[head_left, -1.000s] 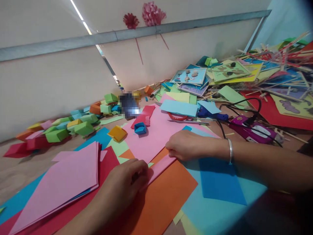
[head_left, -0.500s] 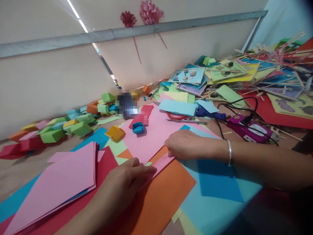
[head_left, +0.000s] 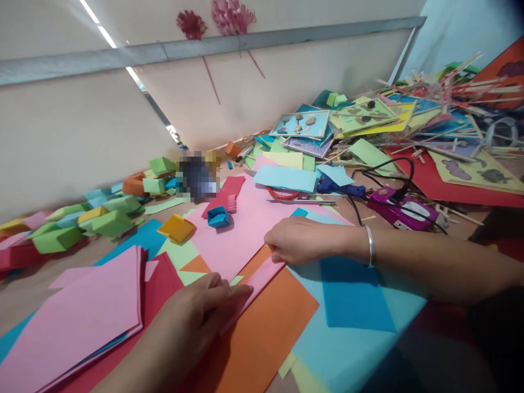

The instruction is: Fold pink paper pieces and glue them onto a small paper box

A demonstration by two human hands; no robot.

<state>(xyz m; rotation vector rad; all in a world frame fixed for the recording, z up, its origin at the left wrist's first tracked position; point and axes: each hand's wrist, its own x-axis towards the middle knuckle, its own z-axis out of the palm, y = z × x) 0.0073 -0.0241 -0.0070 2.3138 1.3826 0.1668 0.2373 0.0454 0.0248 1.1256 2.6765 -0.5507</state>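
Observation:
A narrow folded strip of pink paper [head_left: 262, 279] lies slantwise over orange paper [head_left: 266, 327]. My left hand [head_left: 194, 314] is closed around its near part, the index finger stretched along the strip. Fingers curled, my right hand [head_left: 292, 240] grips the far end; a silver bangle [head_left: 370, 245] circles that wrist. Left of my hands rests a stack of pink sheets [head_left: 88, 311] on red paper. A small blue paper box [head_left: 218, 217] and a yellow folded paper box [head_left: 176, 228] sit beyond them. The undersides of both hands are hidden.
Folded paper boxes [head_left: 108, 222] line the wall at left. Scissors with red handles [head_left: 283, 193], a blue glue gun [head_left: 341, 183] and a purple power strip [head_left: 403, 209] with black cable lie beyond my right arm. Framed pictures [head_left: 301, 124] and sticks are heaped at the back right.
The whole view has shifted, so most things appear farther left. Both hands stay on the pink strip, with little visible movement along it.

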